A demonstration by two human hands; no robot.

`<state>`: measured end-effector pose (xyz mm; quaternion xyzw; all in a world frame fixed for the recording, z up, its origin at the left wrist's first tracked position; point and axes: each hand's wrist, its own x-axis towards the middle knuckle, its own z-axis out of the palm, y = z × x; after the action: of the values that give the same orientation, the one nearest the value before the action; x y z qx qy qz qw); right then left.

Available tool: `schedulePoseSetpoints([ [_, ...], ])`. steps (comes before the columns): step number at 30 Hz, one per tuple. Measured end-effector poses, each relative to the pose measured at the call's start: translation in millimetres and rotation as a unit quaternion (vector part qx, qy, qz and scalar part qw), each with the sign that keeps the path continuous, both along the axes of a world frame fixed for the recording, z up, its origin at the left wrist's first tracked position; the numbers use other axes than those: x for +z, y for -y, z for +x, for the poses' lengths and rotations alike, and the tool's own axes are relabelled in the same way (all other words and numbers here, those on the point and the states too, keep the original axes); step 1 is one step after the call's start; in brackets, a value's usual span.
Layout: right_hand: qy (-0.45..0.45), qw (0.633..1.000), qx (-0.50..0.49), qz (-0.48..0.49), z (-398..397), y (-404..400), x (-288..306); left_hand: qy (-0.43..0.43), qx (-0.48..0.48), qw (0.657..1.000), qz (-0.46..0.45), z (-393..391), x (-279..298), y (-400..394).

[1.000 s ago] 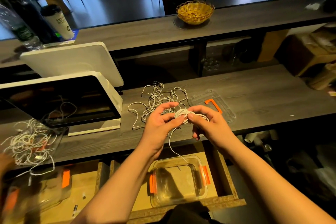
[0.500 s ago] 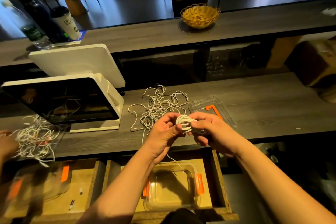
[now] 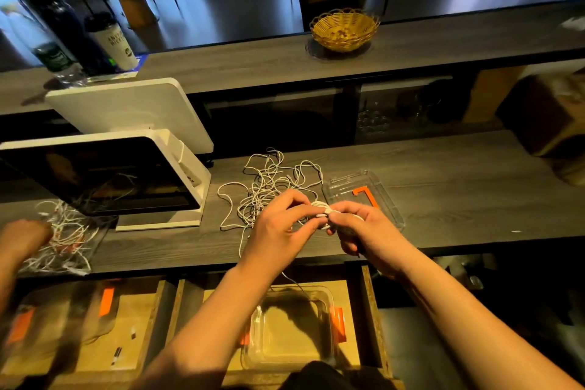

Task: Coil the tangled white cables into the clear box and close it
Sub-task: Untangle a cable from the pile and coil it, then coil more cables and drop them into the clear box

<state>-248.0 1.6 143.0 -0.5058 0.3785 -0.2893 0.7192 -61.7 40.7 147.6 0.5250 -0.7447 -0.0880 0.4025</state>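
Observation:
A small coil of white cable point(image 3: 323, 210) is held over the desk's front edge. My left hand point(image 3: 280, 228) pinches it from the left and my right hand point(image 3: 361, 228) grips it from the right. A loose strand hangs from the coil down toward the clear box point(image 3: 323, 301), which sits open in a drawer below, with orange clips on its sides. Behind my hands a tangle of white cables point(image 3: 266, 187) lies on the desk. The clear lid point(image 3: 380, 190) with an orange clip lies to the right of the tangle.
A white point-of-sale screen point(image 3: 104, 174) stands on the desk at left. Another person's hand point(image 3: 22, 237) reaches a second cable tangle point(image 3: 66, 237) at far left. A second clear container point(image 3: 57, 313) sits in the left drawer. A wicker basket point(image 3: 345, 28) and bottles point(image 3: 63, 38) stand on the upper counter.
The hanging strand has grown shorter as more cable went onto the coil. Both hands stayed over the desk edge, fingers closing tighter on the coil. The other person's hand moved onto the left tangle.

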Motion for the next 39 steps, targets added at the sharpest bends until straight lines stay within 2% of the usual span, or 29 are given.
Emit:
schedulePoseSetpoints([
  [5, -0.006, 0.998, -0.038, -0.041, 2, 1, 2, -0.014, 0.028, 1.0, 0.002, -9, 4, -3],
  [8, 0.024, 0.997, -0.057, -0.042, 5, 0, -1, -0.138, 0.09, 0.985, 0.056, -17, 4, -6],
  [10, 0.047, 0.997, -0.05, -0.03, 8, 0, -3, -0.291, 0.111, 0.941, 0.131, -19, 5, -6],
  [12, 0.074, 0.997, -0.037, 0.011, 11, 2, -5, -0.433, 0.121, 0.875, 0.182, -20, 6, -4],
  [16, 0.144, 0.982, -0.032, 0.121, 22, 1, -4, -0.621, 0.135, 0.745, 0.203, -24, 9, 1],
  [18, 0.152, 0.981, -0.058, 0.107, 29, -2, -2, -0.667, 0.129, 0.703, 0.211, -25, 9, 1],
  [22, 0.065, 0.99, -0.114, -0.047, 41, -7, -1, -0.64, 0.153, 0.714, 0.238, -12, 6, 1],
  [26, 0.041, 0.993, -0.087, -0.069, 45, -7, -8, -0.637, 0.169, 0.71, 0.249, -1, -7, -6],
  [31, -0.052, 0.989, -0.02, -0.14, 61, -17, -42, -0.683, 0.227, 0.648, 0.25, 9, -46, -24],
  [34, -0.102, 0.979, -0.017, -0.175, 66, -22, -71, -0.655, 0.224, 0.672, 0.264, 18, -67, -40],
  [39, -0.104, 0.99, 0.03, -0.093, 67, -30, -108, -0.524, 0.292, 0.73, 0.327, 36, -101, -60],
])
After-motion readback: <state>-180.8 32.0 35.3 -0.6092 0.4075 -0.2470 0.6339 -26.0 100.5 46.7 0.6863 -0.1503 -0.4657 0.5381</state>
